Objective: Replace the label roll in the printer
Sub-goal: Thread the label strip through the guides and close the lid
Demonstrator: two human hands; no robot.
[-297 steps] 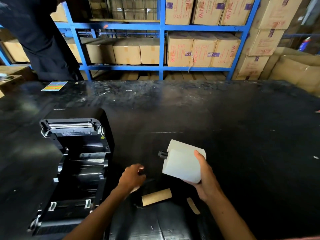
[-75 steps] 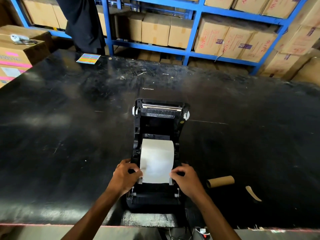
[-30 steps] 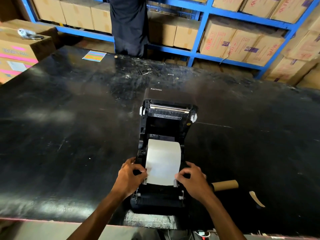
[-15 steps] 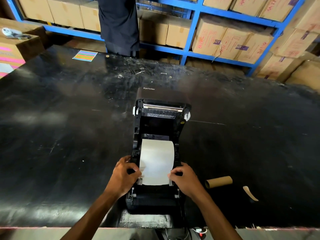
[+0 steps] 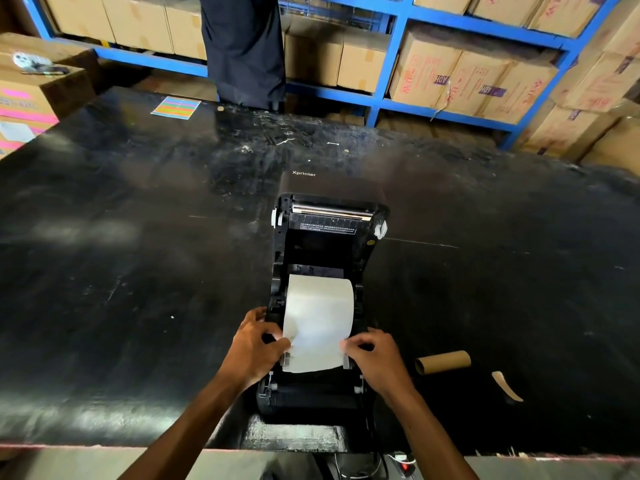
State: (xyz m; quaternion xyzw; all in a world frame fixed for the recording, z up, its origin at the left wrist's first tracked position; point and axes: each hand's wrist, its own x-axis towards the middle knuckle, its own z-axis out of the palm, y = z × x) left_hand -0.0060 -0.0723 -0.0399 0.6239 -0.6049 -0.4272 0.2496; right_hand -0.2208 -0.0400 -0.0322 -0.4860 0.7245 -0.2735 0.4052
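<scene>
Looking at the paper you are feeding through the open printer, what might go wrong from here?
1. The paper strip is held by the left hand and right hand at its edges; uneven pull may feed it skewed between the guides.
2. The printer lid is open, so closing it over the loose strip could crease it.
3. The empty core lies loose nearby and may roll away.

A scuffed black table [image 5: 138,271] spreads out ahead of the hands. Beyond its far edge, blue racks [image 5: 384,64] hold brown cartons [image 5: 474,84]. More cartons [image 5: 38,95] sit far left. Light glares off the tabletop.
</scene>
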